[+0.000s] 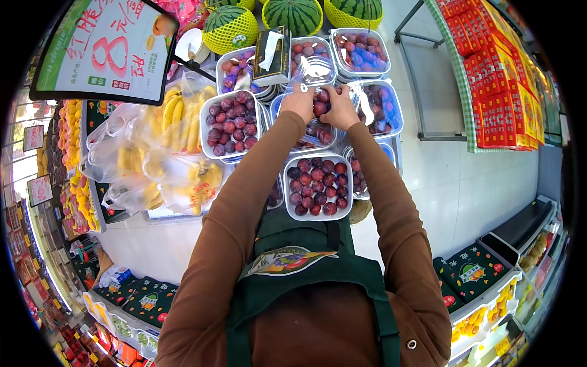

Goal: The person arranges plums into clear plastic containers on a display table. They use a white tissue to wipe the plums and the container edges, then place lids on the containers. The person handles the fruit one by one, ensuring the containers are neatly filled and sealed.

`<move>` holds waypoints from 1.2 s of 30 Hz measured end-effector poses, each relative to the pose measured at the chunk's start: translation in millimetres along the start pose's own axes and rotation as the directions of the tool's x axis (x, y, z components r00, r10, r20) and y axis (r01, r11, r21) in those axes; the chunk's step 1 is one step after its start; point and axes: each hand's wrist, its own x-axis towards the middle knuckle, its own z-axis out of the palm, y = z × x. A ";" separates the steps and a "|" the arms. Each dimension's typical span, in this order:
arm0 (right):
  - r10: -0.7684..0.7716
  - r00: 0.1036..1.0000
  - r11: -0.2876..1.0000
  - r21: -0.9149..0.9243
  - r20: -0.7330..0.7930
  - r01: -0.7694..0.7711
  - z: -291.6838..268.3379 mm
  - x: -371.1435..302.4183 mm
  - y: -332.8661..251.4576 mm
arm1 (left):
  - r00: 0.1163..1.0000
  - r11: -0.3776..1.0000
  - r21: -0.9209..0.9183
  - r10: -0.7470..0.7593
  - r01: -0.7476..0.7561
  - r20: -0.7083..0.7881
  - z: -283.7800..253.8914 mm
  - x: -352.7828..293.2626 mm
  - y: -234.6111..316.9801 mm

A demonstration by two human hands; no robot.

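In front of me, both hands are at a plastic box of dark red plums (320, 109), around its clear plastic lid (315, 71). My left hand (296, 104) is closed at the lid's left side, its fingertips partly hidden. On the right, my right hand (341, 110) curls its fingers at the lid's edge, with the thumb near a plum. Glare blurs exactly where the fingers touch the plastic. Nearest me stands a white tray of plums (318, 186). Another plum tray (231, 124) sits to the left, and a lidded plum box (376, 109) to the right.
Bagged bananas (177, 134) lie to the left, below a price sign (101, 52). Netted watermelons (292, 17) and a tissue box (271, 56) are at the back. Stacked red cartons (495, 92) fill a table at the right, beside a metal frame (422, 116).
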 end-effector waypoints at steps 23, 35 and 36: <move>-0.301 0.950 0.884 0.398 0.087 0.244 -38.9 -130.7 -48.2 | 0.987 0.733 -0.663 0.152 -0.150 -0.055 -21.1 -157.9 -15.2; -0.159 0.981 0.964 0.230 0.115 0.129 -14.0 -215.7 -22.1 | 0.994 0.801 -0.593 0.109 -0.083 0.008 26.3 -218.9 -9.2; -0.140 0.979 0.960 0.261 0.146 0.099 -17.0 -216.2 -19.4 | 0.993 0.816 -0.568 0.116 -0.107 -0.019 30.4 -220.4 -13.9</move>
